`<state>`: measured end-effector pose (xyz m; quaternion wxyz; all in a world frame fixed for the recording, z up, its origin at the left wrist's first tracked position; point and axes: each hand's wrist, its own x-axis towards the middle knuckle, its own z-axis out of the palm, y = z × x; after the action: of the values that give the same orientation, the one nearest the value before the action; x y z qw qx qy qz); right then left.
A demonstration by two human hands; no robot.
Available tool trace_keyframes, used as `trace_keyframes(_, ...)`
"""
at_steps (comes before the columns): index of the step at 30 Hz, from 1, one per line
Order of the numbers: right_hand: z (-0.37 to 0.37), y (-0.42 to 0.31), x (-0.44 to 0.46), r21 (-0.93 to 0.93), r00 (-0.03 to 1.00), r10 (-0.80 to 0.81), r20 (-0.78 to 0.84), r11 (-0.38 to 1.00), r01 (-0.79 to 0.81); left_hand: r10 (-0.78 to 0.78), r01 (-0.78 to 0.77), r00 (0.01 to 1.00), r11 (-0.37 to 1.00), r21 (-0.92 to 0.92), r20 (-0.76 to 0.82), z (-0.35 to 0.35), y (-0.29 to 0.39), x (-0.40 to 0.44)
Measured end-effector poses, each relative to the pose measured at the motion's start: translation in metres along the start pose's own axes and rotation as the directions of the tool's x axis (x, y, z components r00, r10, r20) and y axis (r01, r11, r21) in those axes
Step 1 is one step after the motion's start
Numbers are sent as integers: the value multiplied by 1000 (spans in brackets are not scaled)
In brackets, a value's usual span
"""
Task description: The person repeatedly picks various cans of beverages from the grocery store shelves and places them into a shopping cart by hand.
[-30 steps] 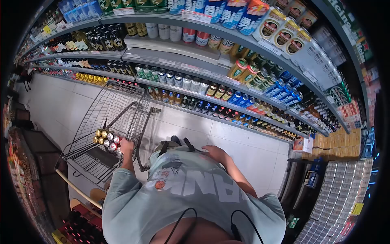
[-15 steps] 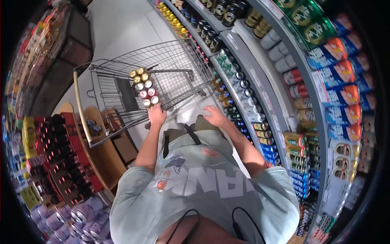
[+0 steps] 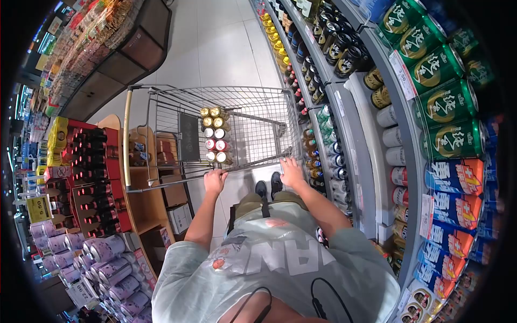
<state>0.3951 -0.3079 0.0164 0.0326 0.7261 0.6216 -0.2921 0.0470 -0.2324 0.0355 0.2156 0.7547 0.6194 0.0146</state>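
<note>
A wire shopping cart (image 3: 253, 102) stands crosswise in front of me, its pale handle bar (image 3: 128, 140) on the left. Inside it, several cans with gold, white and red tops (image 3: 216, 134) stand upright in two rows. My left hand (image 3: 215, 181) is closed on the cart's near side rim, close to the cans. Farther right along that same rim, my right hand (image 3: 291, 171) rests with its fingers spread at the edge. Both hands are empty of cans.
Shelves of cans and bottles (image 3: 371, 161) run along the right. Red crates of dark bottles (image 3: 97, 183), a wooden rack (image 3: 141, 202) and stacked purple-white cans (image 3: 116, 269) are on the left. A dark display counter (image 3: 129, 59) stands at the upper left beside the tiled floor (image 3: 221, 48).
The view has turned, and the cart now lies squarely across in front of me. My right hand has come from beside my body to the cart's rim. My left hand has left the cans' side.
</note>
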Motion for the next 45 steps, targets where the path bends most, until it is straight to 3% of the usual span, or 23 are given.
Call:
trace_keyframes(5,7,10,-23,93,1000,-23,-6,995,24,20,-21,999,999,-27,-48,10,-5,-14)
trace_keyframes(6,8,10,-25,89,1000,-16,0,996,16,14,-10,997,998,60,-78,2,7,-21)
trace_keyframes(10,10,12,-35,100,999,-10,51,995,5,-122,122,993,987,104,-8,4,19,-34)
trace_keyframes(22,44,17,-84,84,1000,18,-3,996,-18,-200,180,973,970,167,118,23,14,-72)
trace_keyframes(29,89,12,-132,73,971,55,-233,997,-39,-141,132,985,986,99,98,44,-1,-103)
trace_keyframes(33,113,-11,-189,252,930,172,-323,963,-91,-43,34,991,997,68,126,47,-3,-118)
trace_keyframes(37,155,-31,-268,408,861,230,-454,913,-29,-8,-11,978,996,86,209,50,3,-134)
trace_keyframes(39,166,-34,-313,449,841,297,-452,890,-74,-22,3,987,993,121,160,61,2,-139)
trace_keyframes(45,152,-30,-432,506,694,411,-591,859,-77,2,-32,973,991,128,230,61,15,-169)
